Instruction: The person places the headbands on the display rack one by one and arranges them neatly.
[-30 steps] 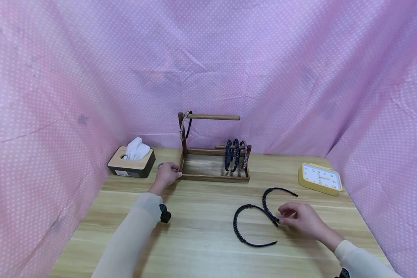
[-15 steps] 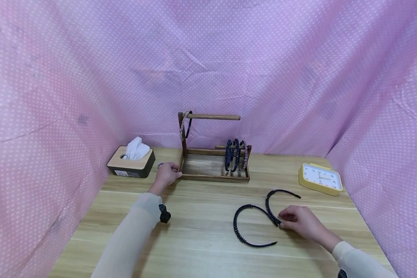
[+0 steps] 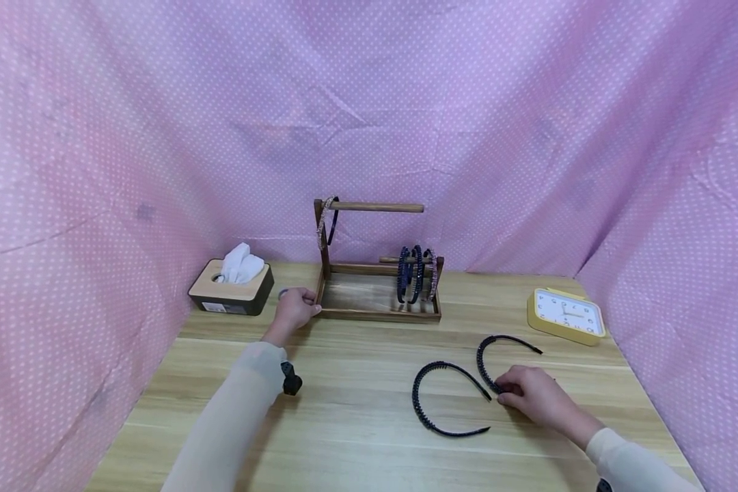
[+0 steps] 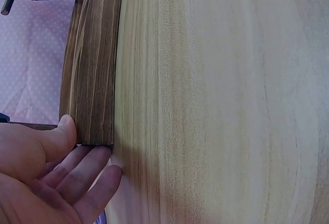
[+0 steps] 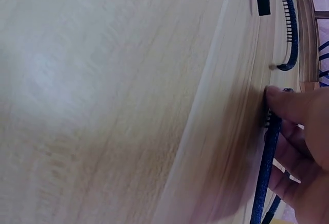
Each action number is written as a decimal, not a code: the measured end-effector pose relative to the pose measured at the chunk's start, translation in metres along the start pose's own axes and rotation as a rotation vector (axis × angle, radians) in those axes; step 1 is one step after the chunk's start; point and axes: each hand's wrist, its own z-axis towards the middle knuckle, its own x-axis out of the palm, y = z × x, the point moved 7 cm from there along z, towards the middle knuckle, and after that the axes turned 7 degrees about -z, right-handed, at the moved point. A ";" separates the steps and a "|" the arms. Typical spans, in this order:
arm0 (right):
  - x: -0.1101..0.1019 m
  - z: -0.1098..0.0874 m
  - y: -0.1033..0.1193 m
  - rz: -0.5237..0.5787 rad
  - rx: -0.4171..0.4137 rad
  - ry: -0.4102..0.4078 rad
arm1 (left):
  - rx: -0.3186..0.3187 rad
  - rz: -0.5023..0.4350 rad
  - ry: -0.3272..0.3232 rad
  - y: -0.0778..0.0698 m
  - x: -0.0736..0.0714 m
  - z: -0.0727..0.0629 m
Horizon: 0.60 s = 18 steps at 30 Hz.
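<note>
My left hand [image 3: 293, 313] holds the front left corner of a wooden headband stand [image 3: 378, 316]. In the left wrist view the thumb lies over the stand's rim, with the fingers against its end. At the right, my right hand [image 3: 536, 395] pinches a black toothed headband [image 3: 482, 359] between thumb and fingers; the hand covers part of it. That headband [image 5: 267, 167] runs down beside the fingers in the right wrist view. A second black toothed headband [image 3: 416, 396] lies on the table just left of it, the two now apart.
On the stand's upper bar hangs a beaded headband [image 3: 323, 222]. Its lower bar carries several dark and pink headbands [image 3: 416, 275]. A tissue box [image 3: 230, 287] stands at the left, a yellow clock [image 3: 567, 316] at the right. Pink dotted cloth [image 3: 381, 102] surrounds the table.
My right fingers have closed on the right headband and drawn it a little to the right, away from the other one. The left hand stays on the stand.
</note>
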 end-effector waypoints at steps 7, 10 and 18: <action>-0.018 -0.003 0.005 -0.029 0.052 -0.127 | 0.051 -0.034 0.008 0.000 0.001 0.001; -0.032 -0.003 0.011 0.014 0.071 -0.208 | 0.087 -0.064 0.021 0.003 0.001 0.002; -0.067 -0.003 0.019 0.127 0.131 -0.372 | 0.169 -0.119 0.051 0.016 0.002 0.001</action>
